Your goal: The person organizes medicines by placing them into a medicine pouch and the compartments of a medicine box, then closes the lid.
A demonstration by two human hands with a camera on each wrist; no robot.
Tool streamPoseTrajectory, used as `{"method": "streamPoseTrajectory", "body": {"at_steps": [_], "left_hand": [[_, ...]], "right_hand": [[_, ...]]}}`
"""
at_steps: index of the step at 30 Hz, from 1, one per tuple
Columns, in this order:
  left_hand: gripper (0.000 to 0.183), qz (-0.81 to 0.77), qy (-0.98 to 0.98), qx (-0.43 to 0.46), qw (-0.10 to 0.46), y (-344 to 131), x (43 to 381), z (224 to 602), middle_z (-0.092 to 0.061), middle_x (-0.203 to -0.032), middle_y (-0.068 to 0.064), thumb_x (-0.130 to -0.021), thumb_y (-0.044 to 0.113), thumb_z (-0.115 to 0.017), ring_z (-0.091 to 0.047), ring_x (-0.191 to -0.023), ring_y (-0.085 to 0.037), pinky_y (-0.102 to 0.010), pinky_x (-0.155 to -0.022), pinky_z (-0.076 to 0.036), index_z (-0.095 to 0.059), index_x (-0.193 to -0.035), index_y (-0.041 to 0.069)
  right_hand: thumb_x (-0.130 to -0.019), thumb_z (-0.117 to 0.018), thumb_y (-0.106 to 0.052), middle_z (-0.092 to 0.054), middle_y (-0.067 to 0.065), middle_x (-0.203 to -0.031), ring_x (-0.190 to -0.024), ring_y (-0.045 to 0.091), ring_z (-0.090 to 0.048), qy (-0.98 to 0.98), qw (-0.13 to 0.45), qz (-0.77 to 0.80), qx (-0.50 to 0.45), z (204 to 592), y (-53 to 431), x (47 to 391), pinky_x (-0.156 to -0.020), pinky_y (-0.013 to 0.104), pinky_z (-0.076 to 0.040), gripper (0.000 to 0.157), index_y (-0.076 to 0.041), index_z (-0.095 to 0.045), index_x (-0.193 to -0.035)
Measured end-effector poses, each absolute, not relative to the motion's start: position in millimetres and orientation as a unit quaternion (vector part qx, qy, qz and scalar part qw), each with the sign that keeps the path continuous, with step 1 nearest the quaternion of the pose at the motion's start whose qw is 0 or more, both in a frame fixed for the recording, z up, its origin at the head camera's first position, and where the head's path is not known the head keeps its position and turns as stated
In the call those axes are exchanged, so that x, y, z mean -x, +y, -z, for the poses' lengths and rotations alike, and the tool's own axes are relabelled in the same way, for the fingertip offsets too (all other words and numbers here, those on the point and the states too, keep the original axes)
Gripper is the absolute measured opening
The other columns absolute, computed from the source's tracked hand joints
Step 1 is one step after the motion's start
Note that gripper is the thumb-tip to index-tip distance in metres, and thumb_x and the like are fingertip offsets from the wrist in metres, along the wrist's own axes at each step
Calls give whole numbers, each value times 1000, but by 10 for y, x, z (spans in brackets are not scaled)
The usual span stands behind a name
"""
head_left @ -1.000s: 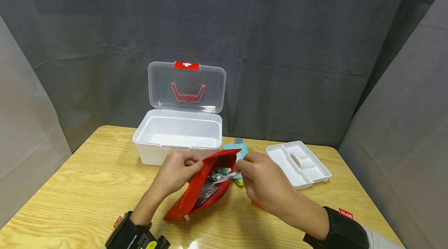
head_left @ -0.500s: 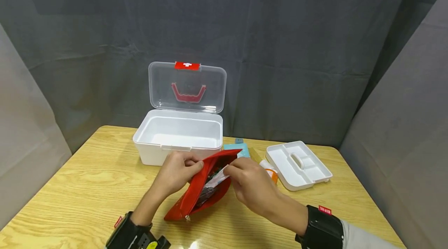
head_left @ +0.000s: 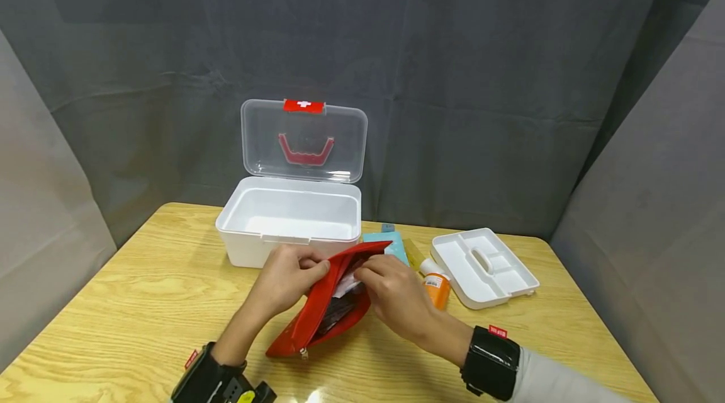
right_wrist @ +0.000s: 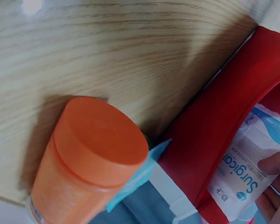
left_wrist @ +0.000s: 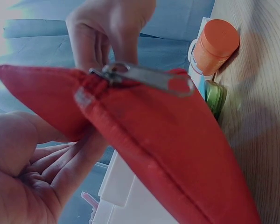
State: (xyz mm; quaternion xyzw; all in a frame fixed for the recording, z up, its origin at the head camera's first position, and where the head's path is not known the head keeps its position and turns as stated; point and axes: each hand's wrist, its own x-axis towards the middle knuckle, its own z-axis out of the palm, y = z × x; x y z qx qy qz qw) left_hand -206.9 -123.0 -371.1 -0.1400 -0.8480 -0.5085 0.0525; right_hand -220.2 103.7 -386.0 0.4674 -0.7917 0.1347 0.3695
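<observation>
My left hand [head_left: 291, 274] holds the red zip pouch [head_left: 308, 321] by its left edge, thumb on the rim, its mouth gaping upward. My right hand [head_left: 399, 296] reaches into the pouch's right side. Between its thumb and fingers is a white and blue packet [right_wrist: 247, 163] printed "Surgical", lying mostly inside the pouch in the right wrist view. Dark flat contents [head_left: 338, 312] show lower in the pouch. In the left wrist view the metal zipper pull [left_wrist: 154, 79] hangs at the near end, and the pouch hides the packet.
Behind the pouch stands a white first-aid box [head_left: 243, 245], its clear lid [head_left: 303, 126] raised. An orange bottle [head_left: 436, 289], a light blue packet [head_left: 396, 249] and a yellow item [head_left: 413, 254] lie right of it. A white divided tray [head_left: 472, 293] sits farther right.
My right hand has moved left and into the pouch with the packet, baring the orange bottle behind it. My left hand and the pouch have stayed in place.
</observation>
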Motion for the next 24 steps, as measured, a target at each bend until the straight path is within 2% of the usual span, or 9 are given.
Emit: {"method": "streamPoseTrajectory", "body": {"at_steps": [11,24], "left_hand": [[13,504,-851,139,51,-1225,2059,3704,-76,-79,-7,-92,9,-64,-67,-57,-11,-26,-52,-57,-75,-89,2],[13,501,-853,136,52,-1218,2059,3711,-76,-78,-6,-92,9,-65,-67,-58,-11,-27,-52,-57,-75,-87,3]], "right_hand": [[-73,-71,9,-75,3,-90,-93,22,-69,-831,320,-130,-437,3998,1003,2261,-88,36,-57,27,-8,-76,-93],[-74,-73,6,-74,0,-86,-89,19,-69,-858,284,-123,-411,4088,968,2272,-86,36,-58,21,-11,-77,-87]]}}
